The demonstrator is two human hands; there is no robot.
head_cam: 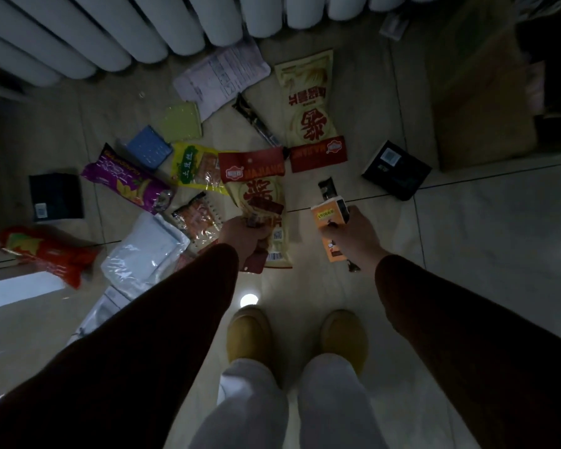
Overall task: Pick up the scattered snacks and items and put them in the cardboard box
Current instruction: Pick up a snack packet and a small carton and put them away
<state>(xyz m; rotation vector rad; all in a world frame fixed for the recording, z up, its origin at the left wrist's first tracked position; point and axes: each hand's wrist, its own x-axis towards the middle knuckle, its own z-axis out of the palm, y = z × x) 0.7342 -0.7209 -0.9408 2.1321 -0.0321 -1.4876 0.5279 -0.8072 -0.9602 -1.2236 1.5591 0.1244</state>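
Our left hand (245, 236) was curled tight round the lower part of a cream and red snack bag (259, 196), its fingers bunched on the packet so that it hung gathered from the grip, with what looked like a small dark red packet (255, 262) caught beneath. Our right hand (350, 234) was wrapped round a small orange carton (329, 228), together with a thin dark wrapper (329, 187) that stuck out past the fist at both ends. We judged both hands were loaded so that one trip would carry several things. Around them the floor (467, 238) was littered: a twin cream and red bag (308, 105) lay ahead, a purple chip bag (127, 179) and a yellow-green packet (195, 166) to the left, a red bag (46, 254) farther left, a black box (397, 170) to the right. The cardboard box (476, 102) stood well apart at the far right, dim and open-sided as far as we could tell, beyond the black box.
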